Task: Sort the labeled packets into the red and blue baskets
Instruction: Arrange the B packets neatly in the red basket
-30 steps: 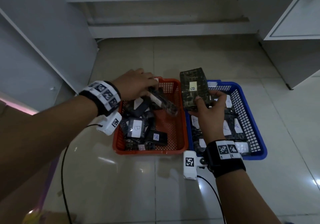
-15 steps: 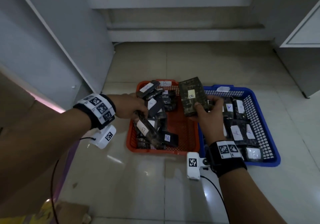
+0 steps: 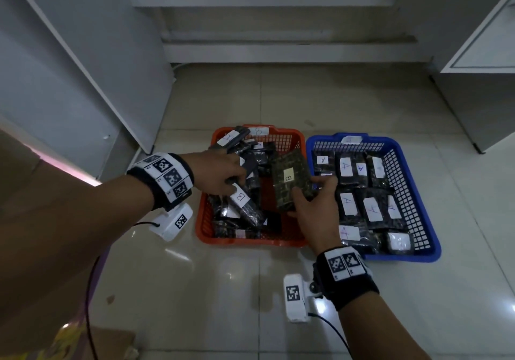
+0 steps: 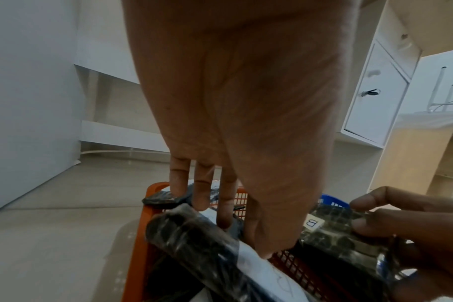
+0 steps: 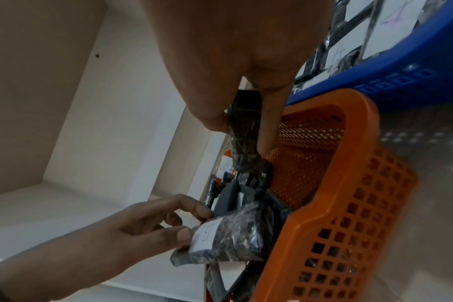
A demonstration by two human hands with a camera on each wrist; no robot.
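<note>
From the head view, your right hand grips a camouflage-patterned packet marked B, thumb on top, holding it over the right side of the red basket. Your left hand pinches a dark B packet sticking up from the pile on that basket's left side. The blue basket sits just right of the red one on the tiled floor, its A-labeled packets lying flat.

Left wrist view: your left hand's fingers reach down among dark packets while the thumb presses the near one; your right hand's fingertips curl over the patterned packet's far edge.

Right wrist view: thumb and finger clamp the patterned packet edge-on above the red basket's mesh.
</note>
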